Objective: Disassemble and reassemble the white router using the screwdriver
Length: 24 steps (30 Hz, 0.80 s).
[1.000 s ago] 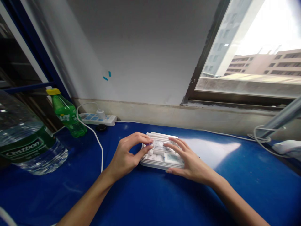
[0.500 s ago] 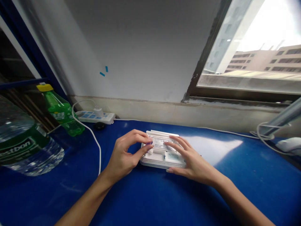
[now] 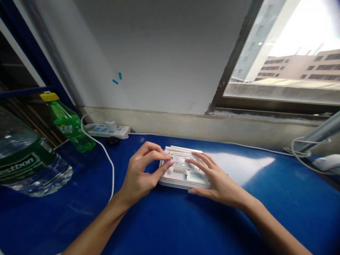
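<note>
A white perforated board (image 3: 172, 176), possibly a breadboard, lies on the blue table and carries white parts. These include a labelled module (image 3: 180, 161) and a piece with a pale blue label (image 3: 196, 176). My left hand (image 3: 140, 170) pinches the left end of the module between thumb and fingertips. My right hand (image 3: 215, 180) spreads across the board's right side, with fingers on the module and thumb at the front edge. The hands hide part of the board.
A large water bottle (image 3: 29, 159) and a green soda bottle (image 3: 69, 124) stand at the left. Behind them lies a power strip (image 3: 107, 131) with a white cable. A metal pole (image 3: 318, 131) and coiled cable sit at the right, beneath a window (image 3: 281, 53).
The whole view has drifted slightly, with the bottles and window shifting a little. Both hands remain on the board, with only small finger movement.
</note>
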Motion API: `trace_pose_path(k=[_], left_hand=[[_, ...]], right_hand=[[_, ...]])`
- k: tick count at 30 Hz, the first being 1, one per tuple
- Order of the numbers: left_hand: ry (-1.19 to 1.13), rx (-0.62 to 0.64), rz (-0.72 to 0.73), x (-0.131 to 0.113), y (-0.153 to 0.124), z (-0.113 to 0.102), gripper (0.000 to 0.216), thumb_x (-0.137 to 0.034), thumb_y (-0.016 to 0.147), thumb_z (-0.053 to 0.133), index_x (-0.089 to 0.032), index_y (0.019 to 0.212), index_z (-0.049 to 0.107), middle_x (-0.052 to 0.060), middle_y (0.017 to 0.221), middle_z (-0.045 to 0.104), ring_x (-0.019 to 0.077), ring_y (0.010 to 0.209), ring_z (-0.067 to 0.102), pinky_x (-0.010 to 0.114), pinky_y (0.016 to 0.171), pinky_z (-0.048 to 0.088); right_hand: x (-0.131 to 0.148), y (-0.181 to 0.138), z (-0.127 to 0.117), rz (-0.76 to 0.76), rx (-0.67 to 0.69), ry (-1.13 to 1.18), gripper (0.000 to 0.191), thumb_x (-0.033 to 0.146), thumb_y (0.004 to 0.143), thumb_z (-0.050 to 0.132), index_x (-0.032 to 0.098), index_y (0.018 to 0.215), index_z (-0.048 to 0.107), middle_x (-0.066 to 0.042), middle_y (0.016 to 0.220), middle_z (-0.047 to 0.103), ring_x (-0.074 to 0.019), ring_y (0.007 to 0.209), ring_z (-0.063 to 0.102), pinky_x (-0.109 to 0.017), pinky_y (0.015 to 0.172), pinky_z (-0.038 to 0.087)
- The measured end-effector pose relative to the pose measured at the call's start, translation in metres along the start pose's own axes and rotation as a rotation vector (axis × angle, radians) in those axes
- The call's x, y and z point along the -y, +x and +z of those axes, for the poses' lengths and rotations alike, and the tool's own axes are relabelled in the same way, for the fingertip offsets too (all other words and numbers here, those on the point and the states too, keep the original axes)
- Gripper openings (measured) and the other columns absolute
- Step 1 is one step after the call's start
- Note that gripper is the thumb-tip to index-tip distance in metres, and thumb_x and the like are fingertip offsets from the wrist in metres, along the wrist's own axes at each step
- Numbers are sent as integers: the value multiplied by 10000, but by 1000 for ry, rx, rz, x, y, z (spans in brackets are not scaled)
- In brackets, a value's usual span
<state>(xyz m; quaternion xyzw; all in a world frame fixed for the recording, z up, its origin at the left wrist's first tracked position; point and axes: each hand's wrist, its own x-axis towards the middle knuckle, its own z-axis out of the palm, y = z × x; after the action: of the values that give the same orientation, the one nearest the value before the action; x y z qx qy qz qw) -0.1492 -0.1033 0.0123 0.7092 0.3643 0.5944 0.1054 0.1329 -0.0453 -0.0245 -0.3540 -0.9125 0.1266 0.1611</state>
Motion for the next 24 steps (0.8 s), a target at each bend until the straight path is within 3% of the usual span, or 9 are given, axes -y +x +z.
trace_pose_path(k=[5, 7, 13, 20, 24], left_hand=[[-100, 111, -55, -3, -1, -4, 175, -101, 912, 719, -228, 1031, 717, 72, 1168, 694, 218, 1075, 683, 401, 970, 557], [-142, 148, -80, -3, -2, -6, 187, -92, 933, 687, -224, 1062, 710, 75, 1140, 727, 221, 1084, 693, 398, 979, 556], [-85, 77, -60, 0, 0, -8, 165, -115, 863, 784, -222, 945, 690, 35, 1006, 675, 174, 933, 678, 323, 845, 552], [-137, 185, -86, -1, -2, -10, 196, -95, 933, 693, -232, 1073, 705, 64, 1130, 740, 214, 1106, 694, 388, 1003, 543], [-105, 123, -62, 0, 0, -10, 169, -109, 876, 774, -226, 977, 706, 44, 1028, 729, 188, 978, 707, 336, 889, 567]], right_hand=[[0, 0, 0, 5, 5, -1, 837, 678, 844, 692, 385, 1562, 378, -87, 1680, 254, -367, 1537, 234, -591, 1196, 342], [0, -1, 0, 2, 4, 1, 840, 675, 845, 693, 385, 1566, 373, -89, 1683, 249, -370, 1536, 239, -595, 1196, 339], [0, 0, 0, 8, 10, -2, 839, 677, 842, 695, 378, 1562, 385, -93, 1673, 273, -371, 1535, 237, -589, 1196, 340], [1, -1, -1, 4, 12, 1, 835, 672, 852, 689, 385, 1569, 370, -92, 1680, 252, -369, 1536, 239, -598, 1192, 342], [2, -1, -2, -1, 4, 11, 831, 659, 845, 704, 386, 1563, 387, -100, 1671, 279, -390, 1527, 257, -620, 1174, 359]])
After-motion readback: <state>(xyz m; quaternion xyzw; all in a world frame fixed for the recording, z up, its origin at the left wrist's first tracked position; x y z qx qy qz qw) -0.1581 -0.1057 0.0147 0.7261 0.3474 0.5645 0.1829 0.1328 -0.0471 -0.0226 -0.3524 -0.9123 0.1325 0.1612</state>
